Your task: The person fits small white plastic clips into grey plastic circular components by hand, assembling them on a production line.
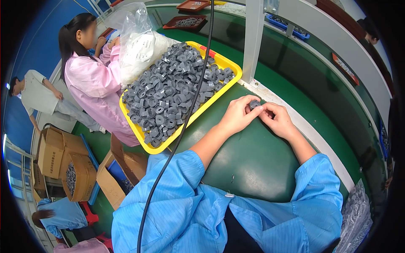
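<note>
Between the fingers of my left hand (239,113) is a small grey plastic part (254,104), raised a little over the green work surface (249,168). My right hand (276,119) meets it from the other side, thumb and fingers pinched close to the part; whether they grip it or something smaller is hidden. Left of my hands stands a yellow tray (197,119) heaped with grey plastic parts (162,92) of the same look, oval and ring-like with openings.
A black cable (185,122) hangs down across the tray. A white post (253,42) rises beyond my hands beside a green conveyor belt (287,80). A person in pink (93,84) sits past the tray, near a clear bag (137,46). Cardboard boxes (57,154) stand at left.
</note>
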Tool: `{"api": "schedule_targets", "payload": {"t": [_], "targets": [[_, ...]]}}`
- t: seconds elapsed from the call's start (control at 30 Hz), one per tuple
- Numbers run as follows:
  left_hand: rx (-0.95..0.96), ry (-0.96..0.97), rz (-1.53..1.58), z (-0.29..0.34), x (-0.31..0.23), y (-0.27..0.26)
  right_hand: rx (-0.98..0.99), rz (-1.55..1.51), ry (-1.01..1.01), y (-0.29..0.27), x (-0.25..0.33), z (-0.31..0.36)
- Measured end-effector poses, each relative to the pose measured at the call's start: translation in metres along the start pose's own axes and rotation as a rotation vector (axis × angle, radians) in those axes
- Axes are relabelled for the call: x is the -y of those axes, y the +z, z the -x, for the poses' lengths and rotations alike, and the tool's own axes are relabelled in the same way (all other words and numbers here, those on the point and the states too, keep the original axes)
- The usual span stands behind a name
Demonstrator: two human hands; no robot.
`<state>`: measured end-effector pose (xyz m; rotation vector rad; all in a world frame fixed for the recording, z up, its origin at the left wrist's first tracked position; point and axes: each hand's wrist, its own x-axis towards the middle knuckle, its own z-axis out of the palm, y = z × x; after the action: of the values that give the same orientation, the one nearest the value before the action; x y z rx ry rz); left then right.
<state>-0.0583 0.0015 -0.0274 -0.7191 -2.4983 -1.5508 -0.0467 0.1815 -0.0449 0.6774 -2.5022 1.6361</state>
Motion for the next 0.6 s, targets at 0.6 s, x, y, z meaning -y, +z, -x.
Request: {"api": "schedule_targets", "payload": {"t": [0.6], "targets": [[0.001,0.048,-0.05,0.0035,0.0011,0.0025,-0.021,0.035,-0.043,0.0018,-0.0047,0.0039]]}}
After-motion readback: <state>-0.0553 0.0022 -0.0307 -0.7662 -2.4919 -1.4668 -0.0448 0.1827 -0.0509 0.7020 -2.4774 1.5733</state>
